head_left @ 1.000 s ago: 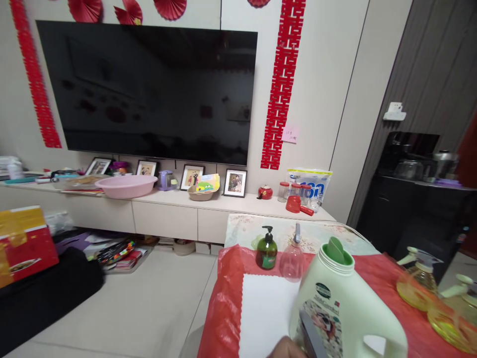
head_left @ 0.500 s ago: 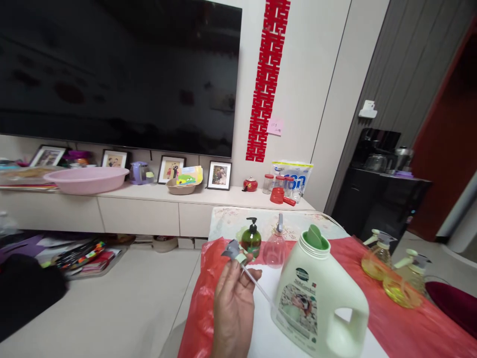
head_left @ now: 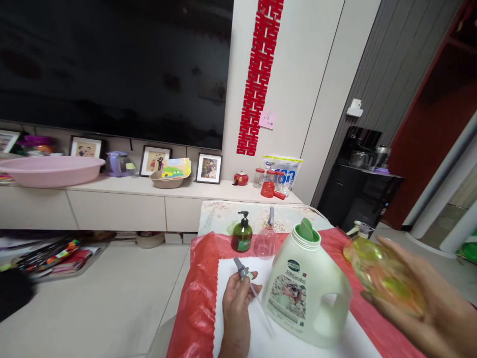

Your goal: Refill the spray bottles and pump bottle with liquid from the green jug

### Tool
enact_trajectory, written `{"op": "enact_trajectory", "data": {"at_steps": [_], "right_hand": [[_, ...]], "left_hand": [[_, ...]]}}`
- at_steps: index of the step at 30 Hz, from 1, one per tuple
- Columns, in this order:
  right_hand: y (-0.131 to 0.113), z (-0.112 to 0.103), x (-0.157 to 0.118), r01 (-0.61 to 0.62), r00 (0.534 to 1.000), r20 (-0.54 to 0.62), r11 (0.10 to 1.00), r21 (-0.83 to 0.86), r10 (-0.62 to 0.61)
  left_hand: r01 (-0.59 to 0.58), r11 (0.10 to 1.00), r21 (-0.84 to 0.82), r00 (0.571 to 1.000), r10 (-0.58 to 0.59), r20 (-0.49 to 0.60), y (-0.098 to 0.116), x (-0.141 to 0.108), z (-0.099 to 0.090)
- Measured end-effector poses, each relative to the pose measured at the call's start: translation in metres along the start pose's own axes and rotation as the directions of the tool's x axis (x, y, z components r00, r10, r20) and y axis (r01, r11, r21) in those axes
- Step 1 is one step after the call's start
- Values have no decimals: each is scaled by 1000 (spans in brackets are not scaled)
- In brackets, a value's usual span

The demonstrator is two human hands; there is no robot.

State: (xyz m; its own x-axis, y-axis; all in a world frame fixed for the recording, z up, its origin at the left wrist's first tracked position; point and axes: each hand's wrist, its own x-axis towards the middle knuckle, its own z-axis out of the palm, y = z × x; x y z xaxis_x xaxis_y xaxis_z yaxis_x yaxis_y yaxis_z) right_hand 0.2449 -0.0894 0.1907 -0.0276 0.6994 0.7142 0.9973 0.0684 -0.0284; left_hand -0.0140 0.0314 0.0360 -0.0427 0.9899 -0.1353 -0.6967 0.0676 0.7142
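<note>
My left hand (head_left: 237,311) is closed around the collar of a grey-and-pale-green spray bottle head (head_left: 242,269). Its thin clear dip tube hangs down to the right over a white sheet. At the right, my right hand (head_left: 432,293) grips a clear bottle of yellow liquid (head_left: 387,278), tipped and blurred by motion; no spray head shows on it. Between my hands stands a large pale-green detergent jug (head_left: 303,293), with a green spout (head_left: 306,229) in its uncapped neck.
A dark-green pump bottle (head_left: 242,233) and a pink spray bottle (head_left: 265,241) stand behind the jug. Another spray bottle (head_left: 359,229) is partly hidden behind the held bottle. Red plastic (head_left: 194,288) covers the table. Beyond it, a long cabinet (head_left: 119,209) holds photo frames and a pink basin (head_left: 55,170).
My right hand has come into view at the right with the bottle of yellow liquid. My left hand has lowered slightly and turned the spray head. The view has swung right.
</note>
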Motion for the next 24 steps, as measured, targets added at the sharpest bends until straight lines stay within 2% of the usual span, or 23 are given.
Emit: {"op": "enact_trajectory", "data": {"at_steps": [3, 7, 13, 20, 24], "right_hand": [[-3, -3, 32, 126, 992, -18, 990, -59, -128], [-5, -1, 55, 218, 976, 49, 965, -148, -213], [-9, -1, 69, 334, 942, 104, 917, -216, -319], [-12, -4, 83, 393, 919, 124, 892, -222, -374], [-12, -5, 87, 400, 915, 183, 872, -281, -360]], "left_hand": [[-1, 1000, 25, 1000, 1, -3, 0, 0, 0], [15, 999, 38, 1000, -14, -14, 0, 0, 1], [34, 998, 61, 999, -34, -6, -4, 2, -1], [9, 999, 52, 997, -6, -73, -9, 0, 3], [14, 999, 44, 998, -11, -63, -11, 1, 2]]}}
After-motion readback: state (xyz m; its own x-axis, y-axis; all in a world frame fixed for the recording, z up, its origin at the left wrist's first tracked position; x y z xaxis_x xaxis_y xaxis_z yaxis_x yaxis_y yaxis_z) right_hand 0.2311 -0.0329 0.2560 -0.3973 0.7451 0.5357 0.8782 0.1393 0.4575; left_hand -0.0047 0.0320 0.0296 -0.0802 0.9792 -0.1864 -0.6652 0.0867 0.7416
